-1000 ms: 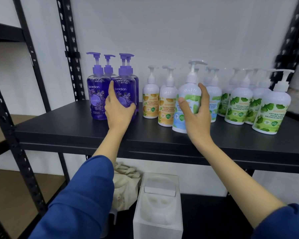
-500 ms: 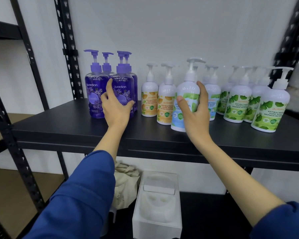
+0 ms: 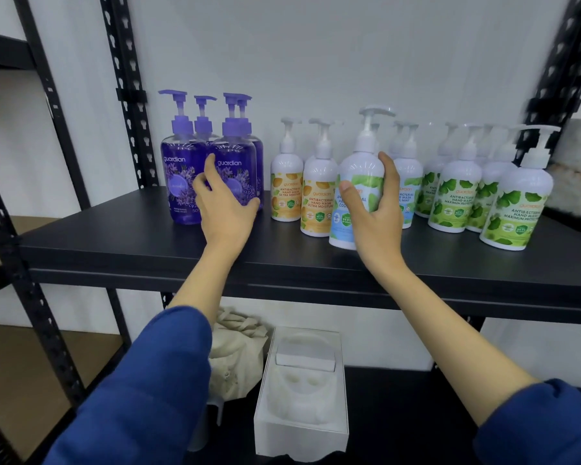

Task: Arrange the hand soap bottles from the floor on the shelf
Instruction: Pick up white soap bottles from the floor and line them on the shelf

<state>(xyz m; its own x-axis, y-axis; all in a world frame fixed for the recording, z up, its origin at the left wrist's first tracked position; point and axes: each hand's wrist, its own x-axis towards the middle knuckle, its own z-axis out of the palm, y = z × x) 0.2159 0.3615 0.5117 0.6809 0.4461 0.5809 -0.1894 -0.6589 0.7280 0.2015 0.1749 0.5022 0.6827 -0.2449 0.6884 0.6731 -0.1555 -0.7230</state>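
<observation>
Gripping a blue-label bottle (image 3: 358,193) with the right hand (image 3: 376,209), thumb on the front and fingers curled round the far side, base seeming to rest on the black shelf (image 3: 114,243), near its front edge. Wrapping the left hand (image 3: 227,209) round the front purple bottle (image 3: 233,172), forefinger up its left side, thumb at its right.

Looking close to finished, judging by the rows: four purple bottles (image 3: 182,176) standing at the left, two orange-label bottles (image 3: 302,193) beside them, more blue-label ones behind the right hand, a cluster of green-label bottles (image 3: 483,196) at the right. Apparently squaring up the rows, with the held bottle sitting forward of its neighbours. Not showing the floor, so not telling whether any bottles are waiting down there.

Showing a matte, flat, dark shelf board on perforated black uprights (image 3: 128,95) against a plain white wall. Showing, on the lower shelf, a white box (image 3: 302,397) with a moulded insert and a crumpled beige cloth (image 3: 235,357) just beside it. Catching another shelving unit at the left edge.
</observation>
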